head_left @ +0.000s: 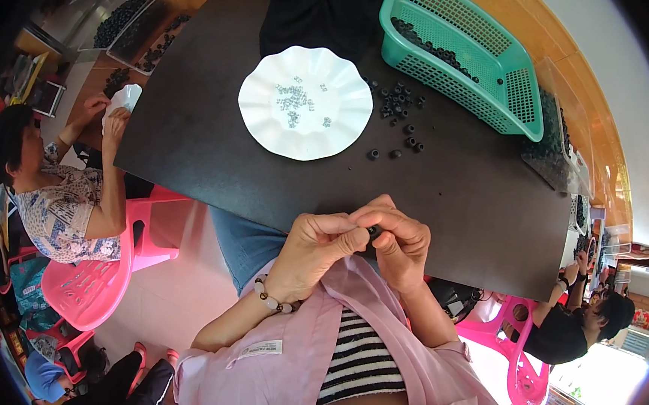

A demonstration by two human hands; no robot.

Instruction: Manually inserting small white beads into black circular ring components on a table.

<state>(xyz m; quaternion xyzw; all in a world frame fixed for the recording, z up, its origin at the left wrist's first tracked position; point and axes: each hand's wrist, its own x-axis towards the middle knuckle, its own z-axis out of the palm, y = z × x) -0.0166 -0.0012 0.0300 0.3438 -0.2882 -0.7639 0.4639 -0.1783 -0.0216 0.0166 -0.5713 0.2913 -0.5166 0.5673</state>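
My left hand [309, 255] and my right hand [401, 244] meet at the near edge of the dark table [206, 128]. Between their fingertips is a small black ring-like part [374, 231], largely hidden by the fingers. My right thumb and fingers pinch it. The left thumb and forefinger are closed against it; whether they hold some tiny piece too is hidden. Beyond my hands sits a white scalloped plate [259, 124] with many tiny clear pieces [295, 99] on it. Loose small black parts [396, 101] lie right of the plate.
A green plastic basket [443, 70] holding black parts stands at the far right. Black cloth [319, 15] lies at the table's far edge. A person [68, 190] on a pink chair [93, 286] works at left; another person [567, 328] is at right. Clear bins [553, 134] stand beyond the basket.
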